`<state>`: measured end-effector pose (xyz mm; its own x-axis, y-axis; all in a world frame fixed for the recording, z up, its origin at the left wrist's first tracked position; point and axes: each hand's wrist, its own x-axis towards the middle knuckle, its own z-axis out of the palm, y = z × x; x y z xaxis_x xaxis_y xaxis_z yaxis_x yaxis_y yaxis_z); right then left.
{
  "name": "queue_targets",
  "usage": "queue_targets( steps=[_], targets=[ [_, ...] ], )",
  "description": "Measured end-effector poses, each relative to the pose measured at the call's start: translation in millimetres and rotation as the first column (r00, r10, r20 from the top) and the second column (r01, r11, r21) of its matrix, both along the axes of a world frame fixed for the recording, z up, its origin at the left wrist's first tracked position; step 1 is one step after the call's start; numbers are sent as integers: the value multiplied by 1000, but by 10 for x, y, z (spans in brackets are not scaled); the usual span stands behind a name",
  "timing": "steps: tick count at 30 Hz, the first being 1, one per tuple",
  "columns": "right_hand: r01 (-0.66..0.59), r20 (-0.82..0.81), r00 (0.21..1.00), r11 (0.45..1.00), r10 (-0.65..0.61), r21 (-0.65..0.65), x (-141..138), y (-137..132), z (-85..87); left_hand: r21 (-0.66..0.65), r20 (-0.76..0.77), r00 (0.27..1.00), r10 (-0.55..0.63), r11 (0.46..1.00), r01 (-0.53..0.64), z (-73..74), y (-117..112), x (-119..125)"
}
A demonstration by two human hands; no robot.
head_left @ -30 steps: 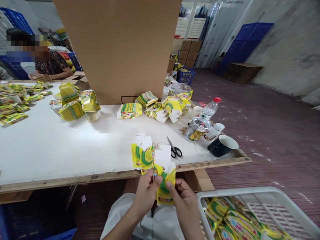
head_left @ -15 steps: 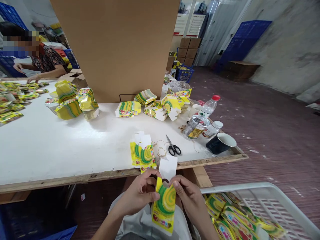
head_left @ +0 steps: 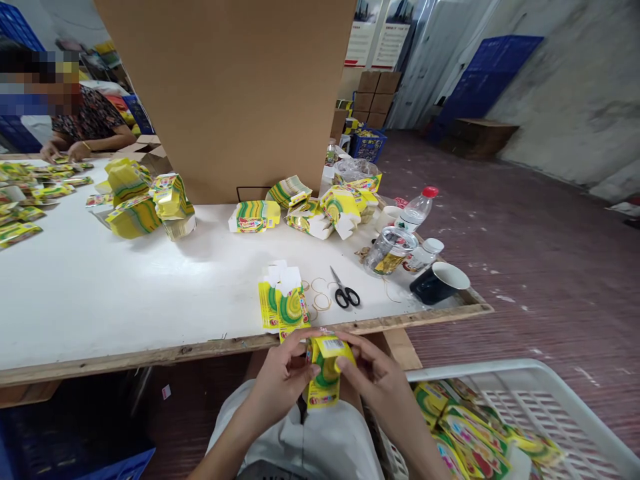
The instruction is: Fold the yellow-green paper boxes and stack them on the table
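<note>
Both my hands hold one small yellow-and-green printed carton (head_left: pixel 325 370) over my lap, just below the table's front edge. My left hand (head_left: pixel 283 380) grips its left side, thumb on the front face. My right hand (head_left: pixel 377 377) pinches the top right, fingers on the folded-down end flap with a barcode. A short stack of flat cartons of the same print (head_left: pixel 281 305) lies on the white table (head_left: pixel 125 293) right above my hands. Black scissors (head_left: pixel 343 293) and several rubber bands (head_left: pixel 320 297) lie beside that stack.
A white plastic crate (head_left: pixel 550 413) with finished cartons stands at my lower right. A dark mug (head_left: pixel 440 281), a jar (head_left: pixel 387 250) and a water bottle (head_left: pixel 417 210) crowd the table's right end. A tall cardboard sheet (head_left: pixel 225 93) stands behind heaps of cartons (head_left: pixel 143 200). Another person (head_left: pixel 75 120) works at far left.
The carton's white top flap stood open and upright; now it is folded down over the end. The carton sits higher and more upright in my hands than half a second ago.
</note>
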<state>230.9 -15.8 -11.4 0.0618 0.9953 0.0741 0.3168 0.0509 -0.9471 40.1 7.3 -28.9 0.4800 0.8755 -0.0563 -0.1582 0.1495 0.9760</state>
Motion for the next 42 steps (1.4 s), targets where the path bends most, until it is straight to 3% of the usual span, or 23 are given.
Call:
queue_targets(
  steps=[4,8,12,14,17,18,20,21,22,23,26,27,30,32,35,37,38,40,42],
  targets=[
    [56,86,995,997,-51,-53,-63,-7,-69,3,41,998,-42,999,42,0,-15,13],
    [48,120,992,997,-41,-52,-145,-24,-123,-106,124,992,-15,994,29,42,-12,5],
    [95,136,986,995,-99,31,-189,-35,-122,-182,139,990,9,983,16,99,-43,71],
    [96,141,985,993,-104,66,-111,-61,-99,-159,98,995,-14,987,30,105,-56,102],
    [166,281,941,981,-187,99,235,-177,-28,89,-115,992,56,995,-46,48,-1,59],
    [240,388,880,961,-274,135,393,-229,2,216,-216,965,147,971,-100,9,41,16],
    [365,593,676,898,-438,248,676,-308,55,437,-383,854,352,883,-169,-89,142,-84],
    [389,642,601,876,-476,286,762,-317,67,497,-445,799,404,854,-155,-143,191,-129],
    [393,654,580,870,-486,298,790,-296,61,524,-494,761,420,843,-125,-195,232,-163],
    [389,627,621,879,-470,274,754,-240,34,534,-530,740,414,841,-88,-242,263,-183],
    [314,379,867,945,-323,88,337,100,-166,522,-571,740,357,853,-8,-337,293,-175],
    [300,331,893,952,-304,64,153,239,-255,519,-567,748,346,855,-2,-353,291,-166],
    [290,224,931,956,-290,32,-272,573,-471,507,-528,783,329,861,-20,-361,284,-175],
    [274,118,955,962,-272,-5,-361,653,-528,504,-468,810,353,860,-83,-340,284,-208],
    [219,-93,970,972,-226,-79,-296,557,-502,426,-292,848,442,854,-298,-270,270,-211],
    [180,-227,953,977,-202,-115,-253,410,-458,244,-96,901,424,887,-391,-206,244,-147],
    [158,-284,940,979,-189,-129,-255,332,-437,127,20,926,376,918,-375,-173,228,-100],
    [111,-384,909,982,-164,-156,-301,193,-403,-83,239,939,247,969,-233,-118,189,1],
    [70,-477,866,980,-151,-184,-369,99,-369,-203,371,916,154,976,-82,-88,154,77]
  ],
)
